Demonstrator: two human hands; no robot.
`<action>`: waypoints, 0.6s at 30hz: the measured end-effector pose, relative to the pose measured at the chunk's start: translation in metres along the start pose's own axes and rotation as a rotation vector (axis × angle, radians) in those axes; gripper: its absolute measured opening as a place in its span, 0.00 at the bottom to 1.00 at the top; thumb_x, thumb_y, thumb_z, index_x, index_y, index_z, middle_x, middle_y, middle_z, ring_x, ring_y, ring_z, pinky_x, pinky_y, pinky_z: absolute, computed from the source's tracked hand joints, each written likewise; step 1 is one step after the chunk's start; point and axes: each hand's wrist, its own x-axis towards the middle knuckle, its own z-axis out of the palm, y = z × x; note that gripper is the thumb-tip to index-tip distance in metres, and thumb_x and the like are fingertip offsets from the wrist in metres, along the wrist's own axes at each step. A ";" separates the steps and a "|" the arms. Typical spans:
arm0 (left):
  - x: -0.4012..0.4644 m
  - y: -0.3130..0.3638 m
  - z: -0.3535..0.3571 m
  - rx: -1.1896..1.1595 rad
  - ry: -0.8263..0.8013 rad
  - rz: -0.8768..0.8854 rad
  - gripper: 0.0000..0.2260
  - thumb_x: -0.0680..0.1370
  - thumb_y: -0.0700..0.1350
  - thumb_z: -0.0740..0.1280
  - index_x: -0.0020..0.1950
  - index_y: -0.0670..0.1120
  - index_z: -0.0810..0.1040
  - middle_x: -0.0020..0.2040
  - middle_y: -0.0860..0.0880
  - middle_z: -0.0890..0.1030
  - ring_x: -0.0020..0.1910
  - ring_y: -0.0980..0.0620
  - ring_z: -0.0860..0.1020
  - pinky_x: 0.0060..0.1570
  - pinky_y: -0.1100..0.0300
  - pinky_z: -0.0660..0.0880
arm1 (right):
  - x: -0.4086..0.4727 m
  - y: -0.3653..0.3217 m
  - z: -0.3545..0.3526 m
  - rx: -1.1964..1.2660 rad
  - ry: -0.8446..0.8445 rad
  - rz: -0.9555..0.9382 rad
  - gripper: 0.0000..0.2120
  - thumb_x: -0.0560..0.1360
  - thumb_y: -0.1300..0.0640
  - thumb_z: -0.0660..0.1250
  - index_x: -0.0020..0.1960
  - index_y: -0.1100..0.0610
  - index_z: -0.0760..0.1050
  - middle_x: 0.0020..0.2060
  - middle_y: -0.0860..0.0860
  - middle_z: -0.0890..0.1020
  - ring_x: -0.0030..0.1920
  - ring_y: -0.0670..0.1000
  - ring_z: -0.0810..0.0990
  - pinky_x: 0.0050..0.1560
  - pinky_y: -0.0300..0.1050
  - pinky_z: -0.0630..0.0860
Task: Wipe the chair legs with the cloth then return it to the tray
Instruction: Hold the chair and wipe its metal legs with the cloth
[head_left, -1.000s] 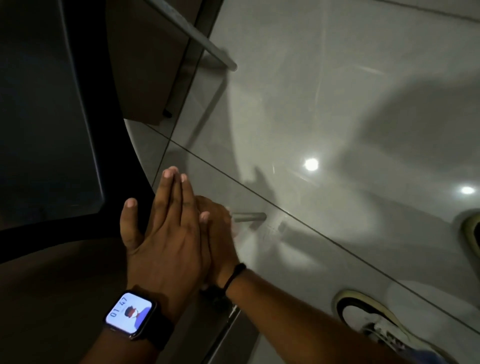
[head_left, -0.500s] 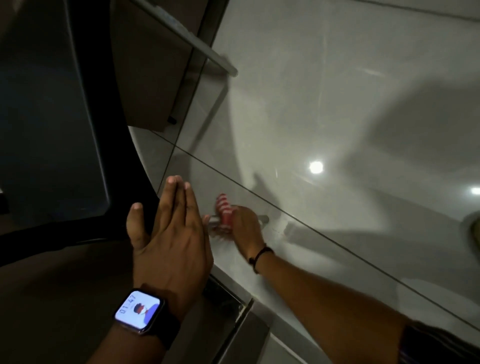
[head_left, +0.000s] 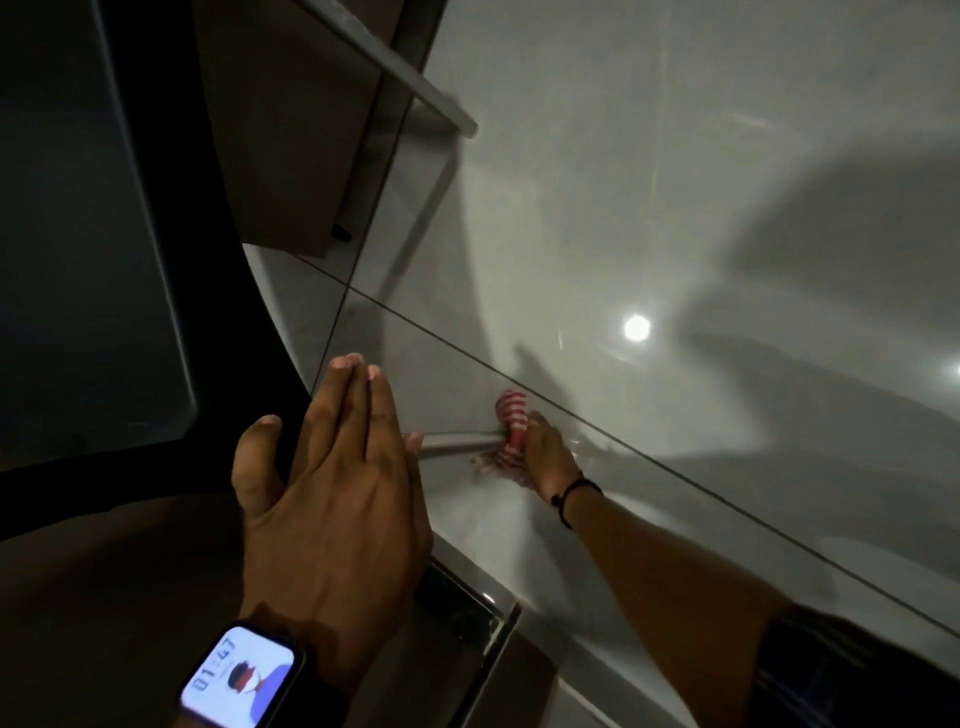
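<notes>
My right hand (head_left: 548, 457) reaches down to the floor and grips a red-and-white striped cloth (head_left: 511, 421) wrapped around the far end of a slim metal chair leg (head_left: 457, 441). The cloth bunches above and below the leg. My left hand (head_left: 332, 467), with a smartwatch on the wrist, is held flat with fingers together and thumb apart, resting against the dark chair (head_left: 130, 291) edge and holding nothing. A second metal chair leg (head_left: 410, 78) runs across the top of the view. No tray is in sight.
Glossy grey floor tiles (head_left: 675, 208) with dark grout lines and bright light reflections fill the right side. A brown panel (head_left: 280, 145) stands behind the upper leg. A metal-edged fitting (head_left: 488, 623) lies near my left wrist.
My right hand has slid outward along the lower chair leg, away from my left hand, and the striped cloth has come into view. The shoe at the lower right is out of view.
</notes>
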 end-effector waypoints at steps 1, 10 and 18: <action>0.000 0.002 -0.003 0.004 -0.022 -0.005 0.30 0.82 0.54 0.42 0.81 0.40 0.52 0.83 0.45 0.56 0.82 0.52 0.45 0.78 0.43 0.55 | -0.002 0.000 0.000 0.103 -0.011 0.020 0.11 0.89 0.65 0.57 0.62 0.57 0.77 0.56 0.57 0.82 0.60 0.55 0.80 0.56 0.38 0.81; -0.005 0.010 -0.020 -0.087 0.027 -0.004 0.28 0.82 0.52 0.46 0.82 0.45 0.53 0.83 0.50 0.50 0.82 0.52 0.45 0.75 0.55 0.31 | -0.119 -0.087 0.086 -0.054 0.334 -0.756 0.23 0.91 0.46 0.55 0.84 0.34 0.57 0.79 0.47 0.71 0.85 0.45 0.65 0.89 0.60 0.57; 0.004 0.009 -0.006 0.042 0.103 0.016 0.30 0.81 0.53 0.47 0.80 0.38 0.58 0.81 0.42 0.61 0.82 0.48 0.51 0.76 0.49 0.44 | -0.009 -0.003 0.033 -0.239 0.163 -0.325 0.22 0.90 0.47 0.51 0.60 0.50 0.83 0.53 0.52 0.89 0.57 0.55 0.86 0.66 0.57 0.82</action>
